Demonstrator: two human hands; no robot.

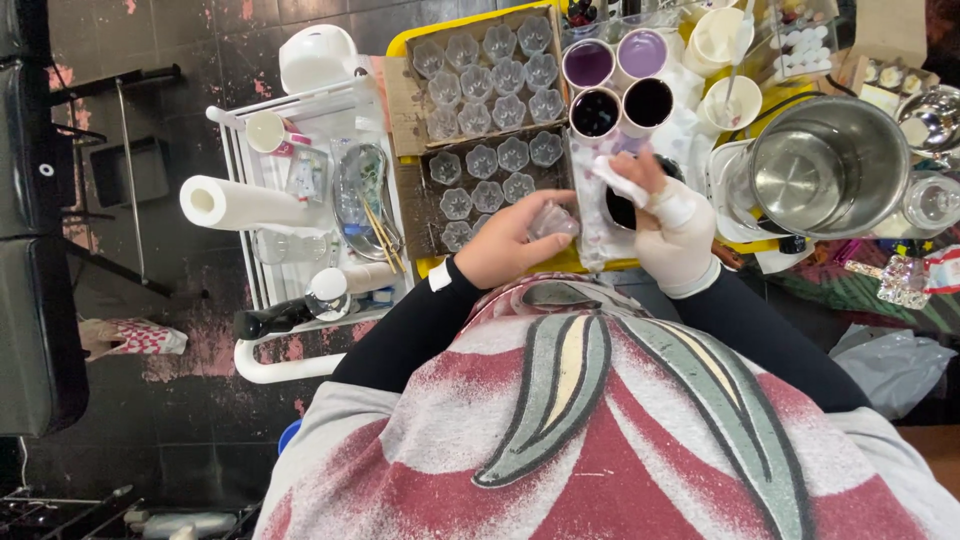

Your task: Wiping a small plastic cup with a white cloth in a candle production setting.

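Clear flower-shaped plastic cup [553,220] gripped in the bare left hand [515,240] at the yellow tabletop [440,265] edge, gloved right hand [668,228] pinching a white wipe [617,180] beside it, cardboard trays of matching cups [490,110] beyond, purple paint cups [615,80], steel pot [828,165] farther right.

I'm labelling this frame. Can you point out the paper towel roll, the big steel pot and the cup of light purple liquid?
Paper towel roll [250,203], head view, on its white side.
Steel pot [826,212], head view, on its outer wall.
Light purple cup [642,52], head view, on the liquid surface.
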